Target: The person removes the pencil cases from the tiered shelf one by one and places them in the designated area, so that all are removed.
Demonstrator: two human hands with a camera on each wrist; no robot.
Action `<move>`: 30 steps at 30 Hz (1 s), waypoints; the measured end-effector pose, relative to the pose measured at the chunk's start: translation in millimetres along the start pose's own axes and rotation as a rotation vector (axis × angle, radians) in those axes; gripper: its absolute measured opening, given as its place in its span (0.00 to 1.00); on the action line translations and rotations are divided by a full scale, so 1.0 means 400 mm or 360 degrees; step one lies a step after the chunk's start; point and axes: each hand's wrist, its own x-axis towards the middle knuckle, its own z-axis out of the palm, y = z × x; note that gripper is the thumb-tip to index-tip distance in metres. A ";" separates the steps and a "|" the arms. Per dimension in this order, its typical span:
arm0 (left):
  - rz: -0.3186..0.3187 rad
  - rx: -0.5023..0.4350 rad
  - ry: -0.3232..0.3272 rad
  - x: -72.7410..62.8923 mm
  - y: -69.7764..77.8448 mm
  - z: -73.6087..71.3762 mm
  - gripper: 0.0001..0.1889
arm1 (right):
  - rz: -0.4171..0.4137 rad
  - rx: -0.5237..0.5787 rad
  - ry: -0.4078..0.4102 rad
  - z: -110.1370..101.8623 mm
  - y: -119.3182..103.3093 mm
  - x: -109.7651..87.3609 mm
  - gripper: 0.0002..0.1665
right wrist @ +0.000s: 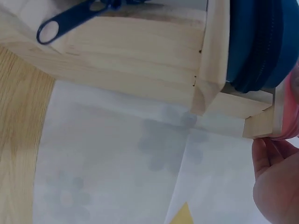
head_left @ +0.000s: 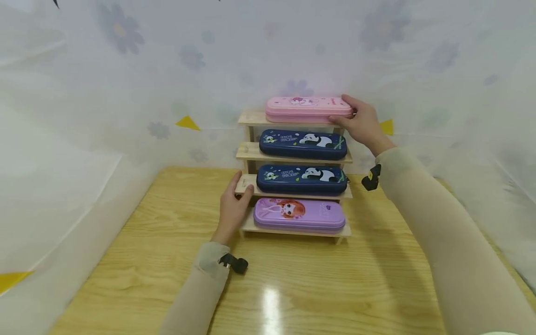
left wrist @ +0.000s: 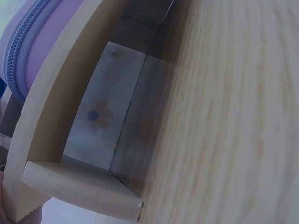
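Observation:
A four-tier wooden rack (head_left: pixel 247 152) bears a pencil case on each step. On the top board lies a pink pencil case (head_left: pixel 310 109) with a rabbit print; my right hand (head_left: pixel 363 122) holds its right end, thumb in front and fingers behind. In the right wrist view this hand (right wrist: pixel 280 182) is right at the board's end below the pink case. Lower down lie a navy panda pencil case (head_left: pixel 302 144), another navy panda pencil case (head_left: pixel 300 179) and a purple pencil case (head_left: pixel 299 215) with a girl print. My left hand (head_left: pixel 232 208) grips the rack's left end at the second-lowest board.
The rack stands on a wood-grain table (head_left: pixel 284 274), towards its back edge. Behind and at both sides hangs a white flowered sheet (head_left: pixel 234 60) with yellow triangles. A blue zipper pull (right wrist: pixel 70 25) hangs off one step in the right wrist view.

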 end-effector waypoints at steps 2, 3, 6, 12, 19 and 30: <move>0.0009 -0.0013 -0.0016 0.001 0.002 0.005 0.32 | 0.0001 0.0016 0.0038 -0.007 0.004 -0.005 0.51; 0.0010 -0.0016 -0.0023 0.002 0.002 0.008 0.33 | 0.0002 0.0018 0.0056 -0.012 0.007 -0.008 0.51; 0.0003 -0.0011 -0.0019 0.005 0.003 0.014 0.32 | 0.0029 0.0032 0.0083 -0.031 0.016 -0.021 0.51; -0.0011 0.0003 -0.0002 0.008 0.003 0.017 0.32 | 0.0001 0.0027 0.0137 -0.081 0.039 -0.049 0.50; -0.0009 -0.0004 -0.0020 0.012 0.001 0.018 0.32 | 0.0017 0.0074 0.0144 -0.152 0.078 -0.088 0.48; -0.0027 0.0004 -0.0027 0.016 -0.004 0.009 0.32 | 0.0033 0.0131 0.0158 -0.233 0.137 -0.145 0.48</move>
